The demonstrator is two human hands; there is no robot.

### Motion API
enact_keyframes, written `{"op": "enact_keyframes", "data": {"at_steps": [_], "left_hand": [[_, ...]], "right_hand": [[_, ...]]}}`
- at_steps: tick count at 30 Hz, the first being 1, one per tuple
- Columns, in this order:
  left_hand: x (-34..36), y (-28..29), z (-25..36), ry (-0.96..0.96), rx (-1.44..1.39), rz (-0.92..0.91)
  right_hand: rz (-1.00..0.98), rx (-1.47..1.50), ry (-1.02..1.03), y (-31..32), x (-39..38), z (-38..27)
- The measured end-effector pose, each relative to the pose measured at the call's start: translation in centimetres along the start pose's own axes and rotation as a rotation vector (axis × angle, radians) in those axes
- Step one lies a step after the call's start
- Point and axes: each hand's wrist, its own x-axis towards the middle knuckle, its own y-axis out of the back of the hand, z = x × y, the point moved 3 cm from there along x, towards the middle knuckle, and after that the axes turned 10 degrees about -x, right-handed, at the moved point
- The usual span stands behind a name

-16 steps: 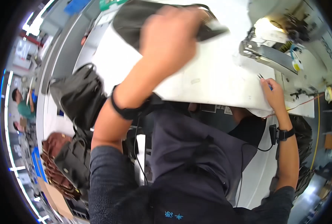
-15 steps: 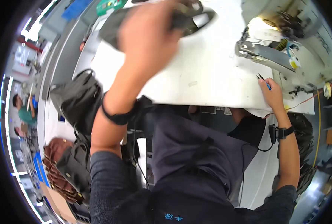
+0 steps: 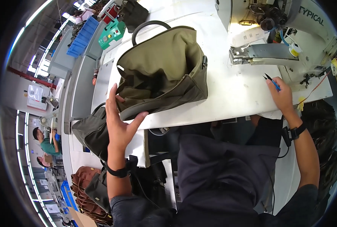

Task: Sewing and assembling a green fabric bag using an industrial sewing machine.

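An olive-green handbag (image 3: 164, 47) stands on the white worktable with its zipped mouth wide, showing its lining. My left hand (image 3: 119, 123) is at the bag's near left corner, fingers and thumb spread. Its fingertips touch the edge and one reaches just inside; the thumb lies by the near handle (image 3: 134, 110). At the right of the table, my right hand (image 3: 282, 94) is closed around small thread snips (image 3: 273, 84) with dark pointed blades and a blue grip. Those blades point up and left, apart from the bag.
A sewing machine (image 3: 265, 53) with a long arm stands at the right. Another dark bag (image 3: 132, 15) and a green box (image 3: 111, 34) sit at the back left. More dark bags (image 3: 92, 130) and brown pieces (image 3: 87, 189) are stacked on my left. Two people are far left.
The handbag, blurred at the far left under my left hand before, now stands nearer with its mouth wide. My left hand has drawn back to its near corner. My right hand keeps the snips.
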Motion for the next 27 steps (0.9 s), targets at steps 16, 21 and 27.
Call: {"op": "enact_keyframes", "data": {"at_steps": [16, 21, 27], "left_hand": [[3.0, 4.6, -2.2, 0.047, -0.029, -0.114], [3.6, 5.4, -1.7, -0.157, 0.309, -0.084], [3.3, 4.5, 1.9, -0.164, 0.069, -0.369]], "right_hand": [[-0.001, -0.018, -0.044, -0.3, -0.4, 1.4], [0.006, 0.013, 0.008, -1.0, 0.0, 0.7], [-0.008, -0.031, -0.012, -0.5, -0.4, 1.2]]}}
